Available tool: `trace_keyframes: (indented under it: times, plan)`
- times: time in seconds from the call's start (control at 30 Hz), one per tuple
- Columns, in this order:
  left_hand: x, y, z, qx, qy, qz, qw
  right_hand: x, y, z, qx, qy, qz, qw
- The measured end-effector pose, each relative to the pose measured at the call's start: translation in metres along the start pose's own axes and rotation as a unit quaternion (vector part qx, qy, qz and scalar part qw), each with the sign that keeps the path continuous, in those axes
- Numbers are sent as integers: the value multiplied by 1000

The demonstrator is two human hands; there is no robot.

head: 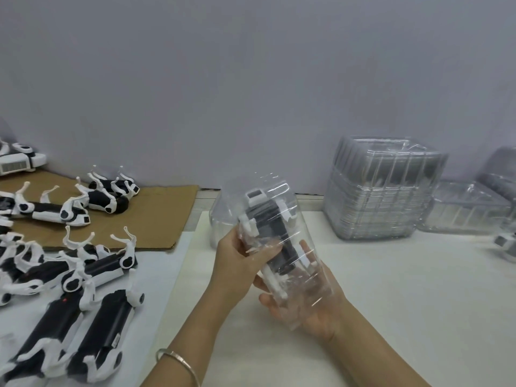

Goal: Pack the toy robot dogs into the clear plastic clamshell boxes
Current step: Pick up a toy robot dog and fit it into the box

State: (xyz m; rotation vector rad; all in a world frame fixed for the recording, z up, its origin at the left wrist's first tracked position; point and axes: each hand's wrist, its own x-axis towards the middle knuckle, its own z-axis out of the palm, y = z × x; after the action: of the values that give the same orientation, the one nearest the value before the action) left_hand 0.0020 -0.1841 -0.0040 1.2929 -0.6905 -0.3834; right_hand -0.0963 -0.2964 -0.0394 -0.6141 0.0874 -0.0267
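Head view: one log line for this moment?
phase: packing; left hand: grips clear plastic clamshell box; right hand: holds box from below; inside: black-and-white toy robot dog

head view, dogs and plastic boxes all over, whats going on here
A person is packing toy dogs. They hold one clamshell box above the table with a toy robot dog inside it. The left grip clasps its upper side and the right grip cradles its lower end from beneath. Whether it is snapped closed cannot be told. Unpacked dogs lie at left, some on cardboard. A stack of empty clamshells stands at right.
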Motion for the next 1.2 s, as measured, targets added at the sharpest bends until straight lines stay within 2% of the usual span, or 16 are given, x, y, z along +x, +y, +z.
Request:
trace_keyframes:
  times: [0.1, 0.17, 0.23, 0.27, 0.33, 0.37, 0.43, 0.53, 0.6, 0.73, 0.87, 0.9, 1.03, 1.07, 1.1, 1.2]
  plan:
    - [1, 3, -9, 30, -64, 4, 997, -5, -13, 3, -45, 44, -29, 998]
    - [4, 5, -26, 55, -110, -37, 992, -11, -28, 7, -101, 71, -69, 990]
    - [6, 9, -43, 120, -109, -33, 986, -18, -44, 11, -154, 126, -127, 972]
    - [8, 8, -51, 96, -74, -34, 992, -21, -51, 12, -175, 137, -157, 962]
    - [19, 8, -65, -85, 16, -86, 992, -26, -62, 16, -221, 158, -208, 940]
    - [22, 10, -71, -143, 36, -91, 985, -28, -66, 17, -254, 172, -223, 925]
    - [24, 15, -74, -149, 18, -73, 986, -32, -72, 21, -333, 203, -243, 888]
    - [21, 18, -59, 17, -24, -51, 998, -36, -68, 30, -485, 233, -266, 800]
    - [18, 10, -46, 57, -13, -48, 997, -36, -62, 38, -556, 245, -270, 747]
    - [15, -2, -41, 21, 22, -38, 999, -38, -45, 53, -660, 255, -306, 638]
    - [13, -10, -42, -37, 40, -14, 998, -40, -25, 77, -772, 225, -371, 465]
    - [13, -11, -42, -48, 47, -7, 998, -41, -21, 82, -787, 228, -379, 431]
    - [12, -12, -38, -92, 57, 4, 994, -41, -4, 96, -823, 264, -377, 333]
    - [12, -13, -37, -95, 62, 3, 994, -41, -5, 97, -825, 265, -369, 336]
    - [12, -13, -37, -90, 67, 3, 994, -42, -9, 96, -818, 261, -359, 365]
    - [12, -8, -39, -24, 72, 10, 997, -51, -39, 88, -751, 255, -315, 522]
